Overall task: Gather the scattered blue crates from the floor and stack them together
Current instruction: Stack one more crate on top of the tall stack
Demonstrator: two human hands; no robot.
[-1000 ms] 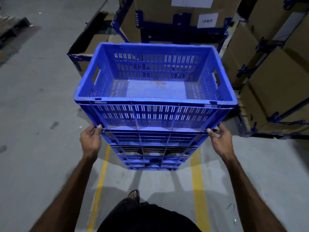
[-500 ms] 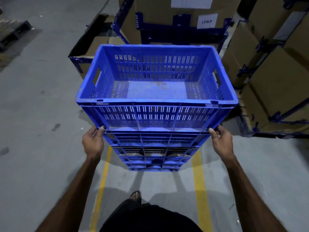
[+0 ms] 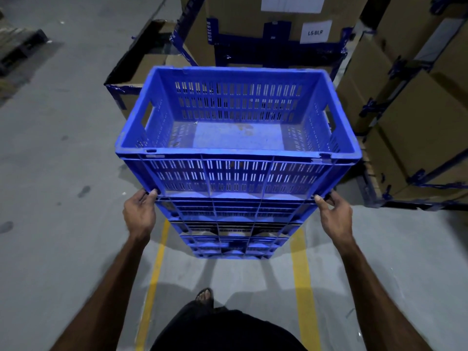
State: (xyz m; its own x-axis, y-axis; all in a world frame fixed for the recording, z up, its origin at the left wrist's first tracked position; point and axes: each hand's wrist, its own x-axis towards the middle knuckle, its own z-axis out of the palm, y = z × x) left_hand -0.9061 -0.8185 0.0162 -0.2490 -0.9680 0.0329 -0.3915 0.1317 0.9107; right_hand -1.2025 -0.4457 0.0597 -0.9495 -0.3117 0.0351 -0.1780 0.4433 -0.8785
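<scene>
Currently, both hands hold the top crate (image 3: pixel 238 127) at its lower near corners. The left hand (image 3: pixel 139 214) grips the near-left bottom corner with fingers curled under the edge; the right hand (image 3: pixel 334 214) grips the near-right bottom corner the same way. The top crate sits at the head of a stack of blue crates (image 3: pixel 233 231) that stands on the floor (image 3: pixel 50 173) between two yellow floor lines (image 3: pixel 301 274), directly in front of the person.

Whether the top crate is fully seated on the crate below cannot be told from this view; the step in hand appears to be its final alignment.

Procedure for a sound seating:

1. Keep both grips level, so that the crate base stays parallel to the rim beneath it.
2. Align the near corners first (they are the only ones visible), then check by feel that the far corners have dropped in.
3. Lower evenly. A tilted crate is likely to catch on one rim and rock.
4. Slide the fingers out sideways before the full weight settles, as fingers under the base edge are at risk of being pinched.
5. Press lightly on the rim to confirm that nothing shifts.

Stacked cardboard boxes (image 3: pixel 417 122) stand close on the far and right sides, and an open carton (image 3: pixel 136 72) lies just beyond the stack on the left. The stack looks tall; avoid pushing it toward these.
</scene>
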